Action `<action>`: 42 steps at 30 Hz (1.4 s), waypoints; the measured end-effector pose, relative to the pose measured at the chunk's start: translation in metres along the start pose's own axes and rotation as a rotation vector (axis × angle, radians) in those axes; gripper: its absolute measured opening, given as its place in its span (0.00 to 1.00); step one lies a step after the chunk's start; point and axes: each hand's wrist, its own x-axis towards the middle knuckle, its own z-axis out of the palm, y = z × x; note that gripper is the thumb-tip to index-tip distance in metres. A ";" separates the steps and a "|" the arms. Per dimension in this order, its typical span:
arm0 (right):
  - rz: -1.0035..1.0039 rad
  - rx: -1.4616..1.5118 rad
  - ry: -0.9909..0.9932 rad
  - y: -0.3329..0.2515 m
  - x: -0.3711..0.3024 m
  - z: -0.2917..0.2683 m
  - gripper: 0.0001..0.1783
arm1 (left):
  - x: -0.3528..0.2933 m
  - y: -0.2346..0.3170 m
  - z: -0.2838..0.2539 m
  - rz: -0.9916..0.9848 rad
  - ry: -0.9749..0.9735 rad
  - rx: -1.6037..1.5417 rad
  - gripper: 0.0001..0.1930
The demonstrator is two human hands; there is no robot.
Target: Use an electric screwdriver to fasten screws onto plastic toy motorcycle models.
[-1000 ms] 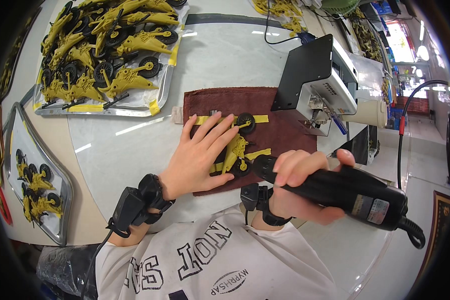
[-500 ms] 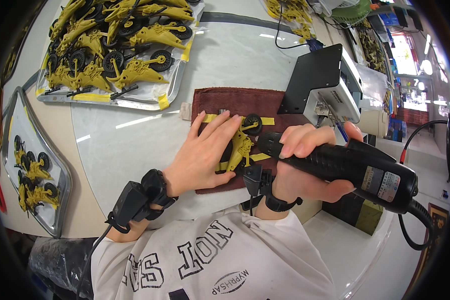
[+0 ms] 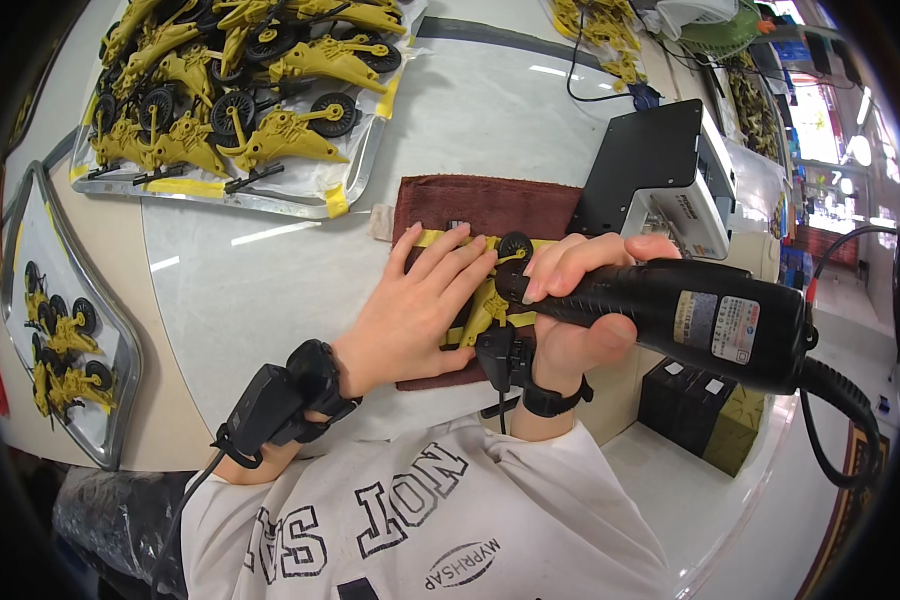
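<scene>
A yellow toy motorcycle body (image 3: 485,308) with black wheels lies on a brown cloth (image 3: 495,192) crossed by yellow strips. Across its left part my left hand (image 3: 400,310) rests flat, fingers spread and thumb by the lower edge; the hand hides much of the toy. My right hand (image 3: 570,345) is wrapped around a black electric screwdriver (image 3: 660,310), tilted with its nose toward the toy's right side. Whether its tip touches the toy, I cannot tell.
A metal tray (image 3: 270,202) piled with yellow toy motorcycles stands at the far left. Nearer on the left, a smaller tray (image 3: 120,420) carries several more. A black-and-silver control box (image 3: 640,165) sits beyond the screwdriver, whose thick cord (image 3: 850,410) hangs at the right.
My right hand has brought the screwdriver slightly left, its nose closer to the toy. The left hand stays on the toy, and the view has shifted a little.
</scene>
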 end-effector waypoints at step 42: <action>-0.083 -0.039 0.283 -0.018 0.018 -0.029 0.43 | 0.006 0.009 -0.002 -0.041 -0.055 0.128 0.45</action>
